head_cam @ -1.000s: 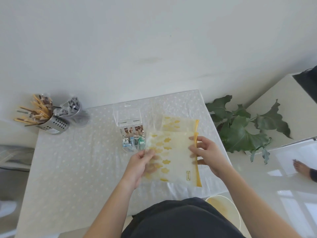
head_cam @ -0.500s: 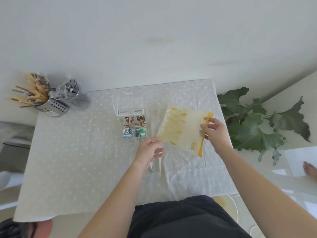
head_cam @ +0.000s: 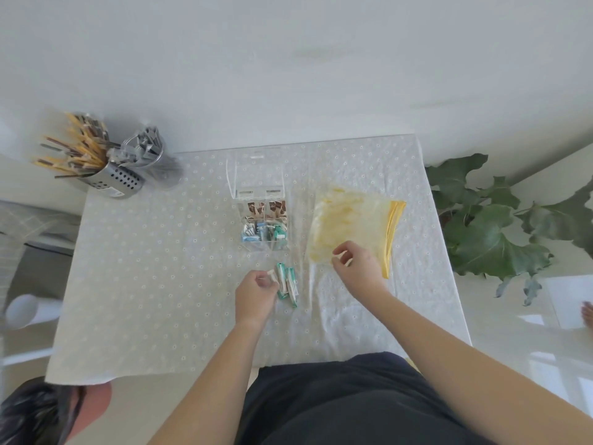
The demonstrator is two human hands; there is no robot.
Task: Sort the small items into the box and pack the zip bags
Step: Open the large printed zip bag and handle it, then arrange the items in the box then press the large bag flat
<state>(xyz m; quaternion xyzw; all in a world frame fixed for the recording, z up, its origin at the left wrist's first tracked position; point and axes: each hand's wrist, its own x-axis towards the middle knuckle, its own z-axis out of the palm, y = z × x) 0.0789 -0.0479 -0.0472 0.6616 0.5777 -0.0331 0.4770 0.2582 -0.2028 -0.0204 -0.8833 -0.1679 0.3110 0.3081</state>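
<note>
Two zip bags (head_cam: 349, 220), going by the doubled yellow zip strip, are now lying flat on the counter (head_cam: 154, 268), just right of the clear box (head_cam: 263, 226). A second ago both hands were holding one up over the loose pile. Half a second ago the right hand was carrying it off alone. So the bags are getting parked and sorting is coming first, I'd say.

The pile is now showing: green sachets (head_cam: 287, 284) are sitting on the counter on the near side of the box, not yet in it. Left hand (head_cam: 256, 293) is curling in at the pile's left edge, with thumb and fingertips apparently pinching a pale sachet (head_cam: 272, 276). Right hand (head_cam: 356, 268) is hovering over the bags' near corner with fingers curled. Can't tell whether it's gripping film or nothing.

The box is standing lid-up, brown packets in the far cells, blue and green ones in the near cells.

Hard to read: sachet count in the pile, the dividers through the clear walls, anything inside the bags. Blur is smearing the fingertips.
</note>
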